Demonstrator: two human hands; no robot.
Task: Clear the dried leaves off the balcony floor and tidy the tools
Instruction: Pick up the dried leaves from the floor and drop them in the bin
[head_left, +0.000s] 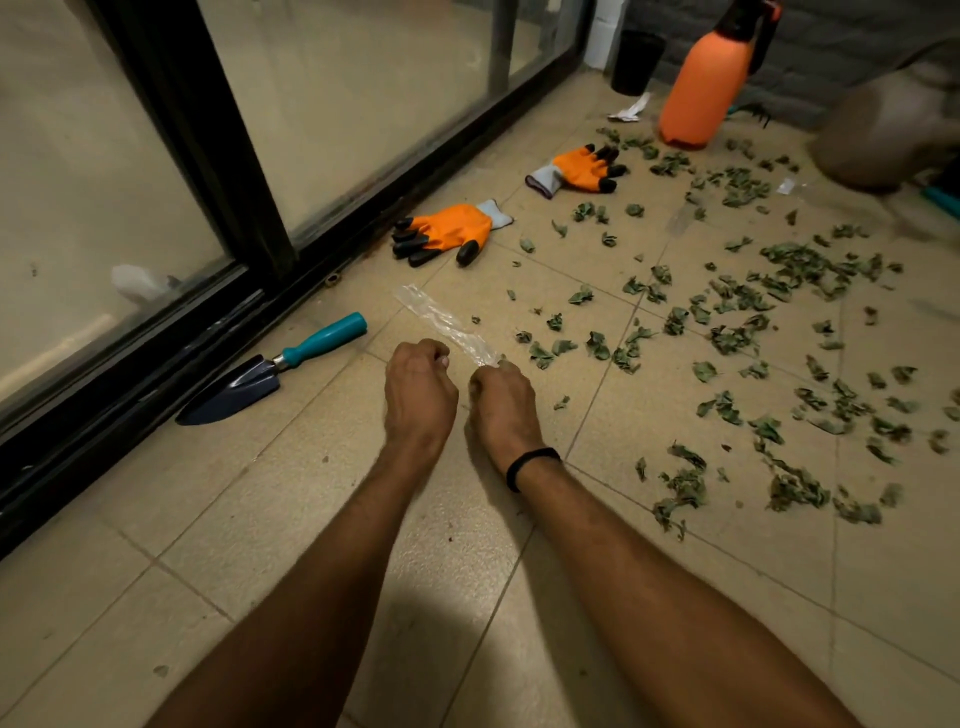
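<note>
On the floor by the glass door, the right hand pinches a clear plastic strip; the left hand is curled beside it, holding nothing; dried leaves cover the floor's right side.

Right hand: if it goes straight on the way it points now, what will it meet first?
The right hand pinches the near end of the clear plastic strip, which lies along its line. Past that, it would probably reach the nearer orange glove; depth is unclear.
</note>
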